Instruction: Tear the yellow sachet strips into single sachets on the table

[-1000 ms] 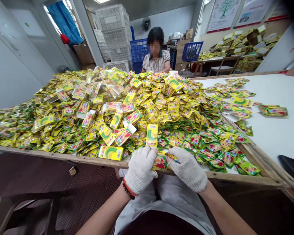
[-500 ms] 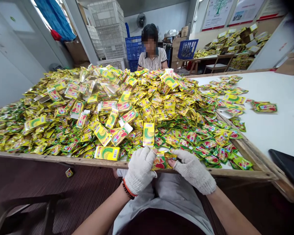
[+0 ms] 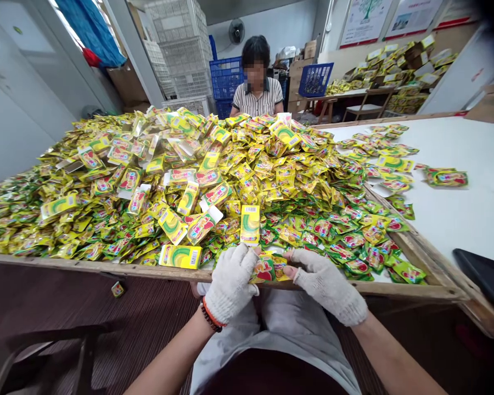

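At lower centre, my left hand (image 3: 233, 282) clamps a red-and-green packet (image 3: 264, 270); my right hand (image 3: 325, 282) pinches a yellow sachet (image 3: 280, 267) beside it.

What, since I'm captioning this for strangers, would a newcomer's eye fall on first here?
The huge heap of yellow and green packets comes first, spread behind the wooden rail. At its near edge, the gloved left hand grips a bright pack, with the right hand at its other end. Beyond the heap is a person in a striped shirt.
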The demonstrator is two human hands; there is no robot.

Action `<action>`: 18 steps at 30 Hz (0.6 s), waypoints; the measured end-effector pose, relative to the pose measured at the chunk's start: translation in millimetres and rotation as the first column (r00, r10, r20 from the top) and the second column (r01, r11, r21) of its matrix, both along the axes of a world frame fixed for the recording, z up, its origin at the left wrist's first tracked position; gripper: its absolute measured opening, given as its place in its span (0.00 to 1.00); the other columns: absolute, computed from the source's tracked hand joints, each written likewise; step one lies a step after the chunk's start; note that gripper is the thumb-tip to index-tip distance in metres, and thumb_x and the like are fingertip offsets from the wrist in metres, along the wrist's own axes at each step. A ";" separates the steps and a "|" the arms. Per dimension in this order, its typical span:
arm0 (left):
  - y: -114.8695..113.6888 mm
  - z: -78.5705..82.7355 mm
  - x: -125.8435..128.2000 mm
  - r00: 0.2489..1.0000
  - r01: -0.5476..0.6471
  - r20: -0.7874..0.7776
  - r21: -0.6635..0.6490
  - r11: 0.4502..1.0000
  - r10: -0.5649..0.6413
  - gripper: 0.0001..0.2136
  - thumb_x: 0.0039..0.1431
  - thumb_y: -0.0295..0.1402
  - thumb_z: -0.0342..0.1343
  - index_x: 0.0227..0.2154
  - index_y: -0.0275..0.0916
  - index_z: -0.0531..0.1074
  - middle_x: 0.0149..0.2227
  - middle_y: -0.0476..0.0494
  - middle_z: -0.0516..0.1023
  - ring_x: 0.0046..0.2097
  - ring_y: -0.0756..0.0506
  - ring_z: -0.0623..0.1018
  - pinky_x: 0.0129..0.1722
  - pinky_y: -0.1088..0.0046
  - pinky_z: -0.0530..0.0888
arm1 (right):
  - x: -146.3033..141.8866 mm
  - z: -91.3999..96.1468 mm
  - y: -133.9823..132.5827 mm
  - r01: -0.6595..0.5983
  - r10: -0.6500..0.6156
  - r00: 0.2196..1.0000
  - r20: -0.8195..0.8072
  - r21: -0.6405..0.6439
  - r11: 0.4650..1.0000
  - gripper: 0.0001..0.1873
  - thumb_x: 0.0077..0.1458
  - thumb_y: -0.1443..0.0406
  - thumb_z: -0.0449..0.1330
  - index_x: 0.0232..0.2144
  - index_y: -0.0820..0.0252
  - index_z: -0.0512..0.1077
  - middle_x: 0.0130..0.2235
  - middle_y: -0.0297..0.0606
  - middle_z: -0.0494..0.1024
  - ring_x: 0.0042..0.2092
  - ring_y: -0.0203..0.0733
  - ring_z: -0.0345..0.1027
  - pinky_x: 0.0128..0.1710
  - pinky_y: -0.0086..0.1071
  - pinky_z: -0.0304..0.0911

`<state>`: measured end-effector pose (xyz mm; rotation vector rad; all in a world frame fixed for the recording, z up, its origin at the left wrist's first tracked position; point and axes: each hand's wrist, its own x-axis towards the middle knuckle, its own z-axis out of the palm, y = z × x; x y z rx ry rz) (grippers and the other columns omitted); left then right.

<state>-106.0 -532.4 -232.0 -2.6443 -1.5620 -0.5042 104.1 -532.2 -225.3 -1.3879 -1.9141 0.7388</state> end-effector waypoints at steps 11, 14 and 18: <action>-0.7 0.1 3.1 0.998 -0.018 -0.057 0.030 0.999 0.019 0.35 0.44 0.26 0.59 0.58 0.41 0.58 0.49 0.39 0.66 0.49 0.37 0.66 0.48 0.57 0.68 | -2.4 6.7 -10.0 -0.024 -0.025 0.984 -0.174 -0.274 0.961 0.19 0.54 0.60 0.56 0.46 0.60 0.75 0.28 0.36 0.79 0.23 0.36 0.66 0.24 0.31 0.61; -1.5 -0.8 5.7 0.998 0.032 -0.050 0.021 0.999 -0.031 0.34 0.45 0.27 0.61 0.58 0.42 0.59 0.51 0.38 0.66 0.50 0.36 0.66 0.49 0.55 0.67 | -3.3 5.3 -14.9 -0.218 0.081 0.942 -0.324 -0.412 0.885 0.16 0.56 0.58 0.55 0.39 0.62 0.75 0.17 0.31 0.71 0.18 0.33 0.58 0.20 0.28 0.52; -2.5 1.2 5.6 0.968 0.136 0.214 -0.013 0.991 -0.130 0.37 0.47 0.34 0.64 0.60 0.43 0.56 0.54 0.36 0.64 0.54 0.35 0.66 0.53 0.54 0.66 | -9.2 1.1 -14.5 -0.211 0.053 0.928 -0.370 -0.401 0.892 0.18 0.58 0.56 0.54 0.20 0.60 0.66 0.13 0.29 0.66 0.18 0.31 0.55 0.22 0.27 0.50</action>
